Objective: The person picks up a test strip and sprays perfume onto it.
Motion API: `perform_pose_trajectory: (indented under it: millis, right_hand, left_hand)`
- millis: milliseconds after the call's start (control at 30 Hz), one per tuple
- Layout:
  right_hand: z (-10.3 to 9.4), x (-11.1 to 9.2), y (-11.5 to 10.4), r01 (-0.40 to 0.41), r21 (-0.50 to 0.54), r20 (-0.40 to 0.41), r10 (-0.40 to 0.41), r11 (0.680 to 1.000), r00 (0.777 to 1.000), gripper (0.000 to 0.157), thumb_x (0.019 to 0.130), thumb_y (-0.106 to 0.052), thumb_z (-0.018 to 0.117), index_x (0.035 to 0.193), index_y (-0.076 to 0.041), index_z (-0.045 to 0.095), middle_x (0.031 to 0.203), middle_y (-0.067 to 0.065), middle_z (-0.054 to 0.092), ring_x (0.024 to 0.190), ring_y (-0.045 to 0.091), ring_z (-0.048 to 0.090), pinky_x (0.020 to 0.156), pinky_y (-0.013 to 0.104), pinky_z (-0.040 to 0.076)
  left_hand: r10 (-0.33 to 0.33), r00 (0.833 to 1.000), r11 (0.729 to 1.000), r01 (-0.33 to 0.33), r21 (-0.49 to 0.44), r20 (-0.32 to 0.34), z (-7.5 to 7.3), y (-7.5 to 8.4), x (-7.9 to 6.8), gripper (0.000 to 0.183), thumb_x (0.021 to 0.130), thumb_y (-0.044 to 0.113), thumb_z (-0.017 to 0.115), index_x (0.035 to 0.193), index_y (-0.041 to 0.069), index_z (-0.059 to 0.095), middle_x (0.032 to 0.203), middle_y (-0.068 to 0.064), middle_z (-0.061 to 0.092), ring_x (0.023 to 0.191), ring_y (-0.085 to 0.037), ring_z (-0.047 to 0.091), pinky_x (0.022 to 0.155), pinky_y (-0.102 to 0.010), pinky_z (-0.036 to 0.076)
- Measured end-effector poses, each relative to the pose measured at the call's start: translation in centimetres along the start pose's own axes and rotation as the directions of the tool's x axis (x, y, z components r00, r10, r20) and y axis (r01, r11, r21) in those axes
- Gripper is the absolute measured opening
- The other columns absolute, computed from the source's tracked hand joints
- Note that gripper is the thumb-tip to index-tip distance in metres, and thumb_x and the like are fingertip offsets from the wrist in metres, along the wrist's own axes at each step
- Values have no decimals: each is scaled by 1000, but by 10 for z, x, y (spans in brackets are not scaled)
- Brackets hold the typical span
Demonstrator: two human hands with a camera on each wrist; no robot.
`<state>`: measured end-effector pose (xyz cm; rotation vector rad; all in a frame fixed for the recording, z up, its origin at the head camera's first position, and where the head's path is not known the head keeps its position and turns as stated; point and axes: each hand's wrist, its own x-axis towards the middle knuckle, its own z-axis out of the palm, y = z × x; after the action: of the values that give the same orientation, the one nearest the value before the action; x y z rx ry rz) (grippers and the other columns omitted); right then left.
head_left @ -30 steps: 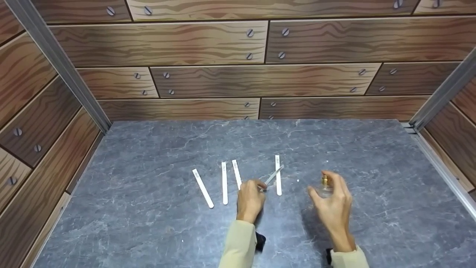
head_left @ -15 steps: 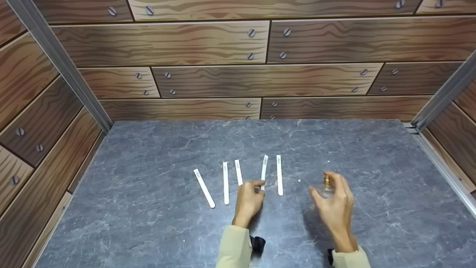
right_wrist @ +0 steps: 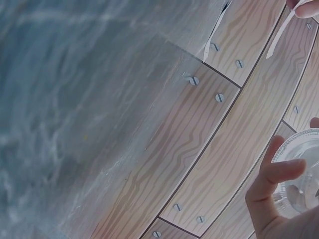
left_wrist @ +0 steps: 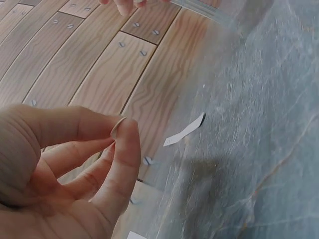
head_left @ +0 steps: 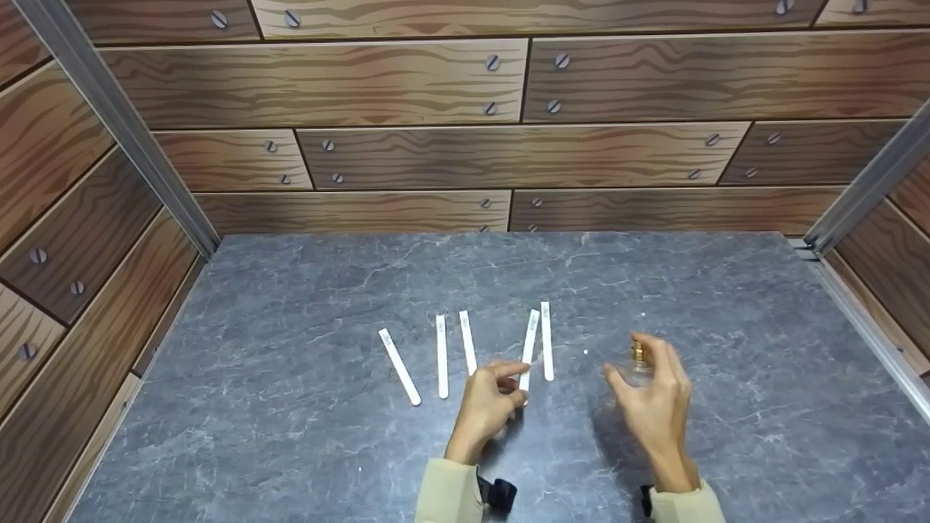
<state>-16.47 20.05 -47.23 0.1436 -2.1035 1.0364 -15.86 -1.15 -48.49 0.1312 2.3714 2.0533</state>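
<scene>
White strip (head_left: 531, 338) in left hand (head_left: 484, 407)

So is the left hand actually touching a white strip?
Touching. The left wrist view shows the left hand pinching a white strip between its fingertips.

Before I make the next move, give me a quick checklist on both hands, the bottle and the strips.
1. Left hand grips the held paper strip: ok, pinched.
2. Right hand holds the glass bottle: ok, fingers curled around it.
3. Forefinger resting on the bottle's gold top: cannot tell; close, contact unclear.
4. Gold top aimed at the held paper strip: cannot tell; no opening visible.
5. Held paper strip clear of the nearest strip: ok, a narrow gap shows between them.
6. Strip markings readable: not ok, too small.
</scene>
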Motion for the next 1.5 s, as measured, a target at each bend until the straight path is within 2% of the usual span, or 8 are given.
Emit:
perform_pose_trajectory:
  millis: [200,433,600,933,1100,1200,1400,1500]
  right_hand:
    - [1,0,0,21,-7,6,-21,1000,1000,54,60,11,88,109,6,66,91,18,66,79,29,61,75,19,44]
    - [2,-1,-1,34,6,17,-34,999,999,54,61,9,88,109,5,66,91,17,67,79,29,61,75,27,46]
    - [3,-2,-2,43,17,28,-43,999,999,53,61,9,87,110,5,66,91,16,67,78,27,60,74,22,46]
    - [7,-4,-3,69,27,55,-70,997,996,55,59,13,86,109,5,66,90,17,66,74,29,61,72,18,47]
    - [8,-4,-3,96,45,77,-99,994,992,54,60,12,86,109,6,66,89,17,66,71,33,64,72,11,46]
    - [9,-5,-3,105,50,100,-110,993,989,53,59,12,86,108,6,65,91,18,66,72,34,65,69,16,51]
    - [11,-7,-5,112,57,145,-120,992,982,53,58,14,85,107,6,65,92,19,67,76,35,66,65,41,59]
    - [12,-9,-7,128,58,175,-136,990,975,51,59,13,85,106,6,65,91,17,67,73,32,65,63,43,58]
  left_hand:
    - [-37,998,997,40,-67,47,-2,2,-9,46,73,-19,65,117,-8,71,119,-11,66,84,-15,63,57,-33,57]
    - [-43,998,994,48,-103,50,-4,2,-17,47,72,-21,65,118,-10,70,124,-16,64,88,-19,66,66,-25,57]
    - [-24,998,993,30,-111,55,-5,1,-21,50,72,-21,66,120,-11,68,120,-14,65,86,-19,65,68,-26,58]
    - [-49,996,989,58,-139,69,-6,2,-30,54,71,-21,66,124,-9,67,114,-10,66,82,-19,65,55,-25,54]
    - [-5,997,991,15,-130,80,-6,3,-36,53,71,-22,66,123,-11,67,113,-11,66,84,-21,66,62,-26,57]
    - [12,996,992,-1,-129,88,-7,4,-40,53,71,-22,66,123,-11,67,114,-12,66,85,-21,66,66,-26,59]
    - [29,995,995,-19,-101,92,-7,10,-45,51,74,-22,67,123,-11,67,114,-10,67,86,-18,66,67,-25,59]
    - [32,995,995,-23,-97,97,-6,11,-47,51,74,-21,66,124,-11,66,114,-10,67,86,-16,65,68,-24,59]
